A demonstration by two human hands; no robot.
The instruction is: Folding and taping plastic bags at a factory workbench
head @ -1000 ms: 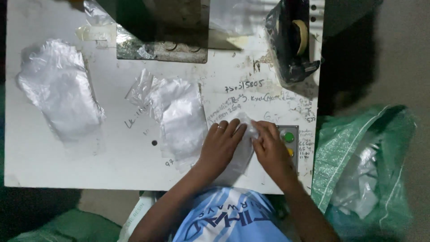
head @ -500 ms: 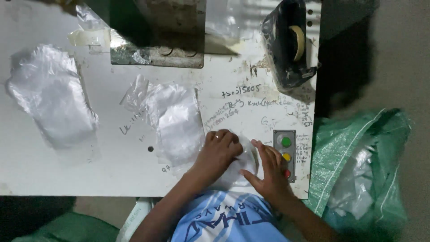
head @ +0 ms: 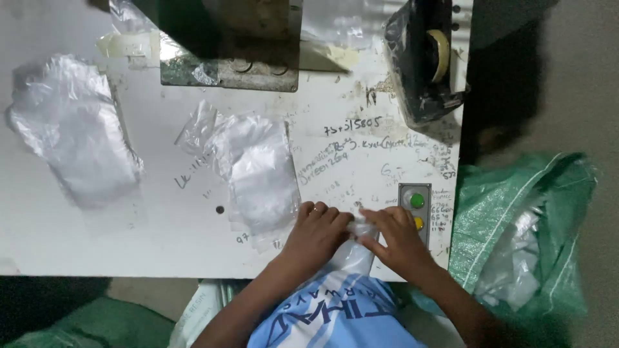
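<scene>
We look down on a scuffed white tabletop (head: 77, 238) covered in handwritten scribbles. Our left hand (head: 317, 233) and right hand (head: 396, 237) meet at the near edge, both closed on a small clear plastic bag (head: 358, 227), fingers pinching its top between them. The bag hangs partly over the edge toward our lap. Just left of our hands lies a loose pile of clear bags (head: 258, 171); another pile (head: 71, 132) sits well apart at far left. A button box (head: 415, 209) is beside our right hand. We judge the bag is being folded or flattened; next calls for a steady, even press.
</scene>
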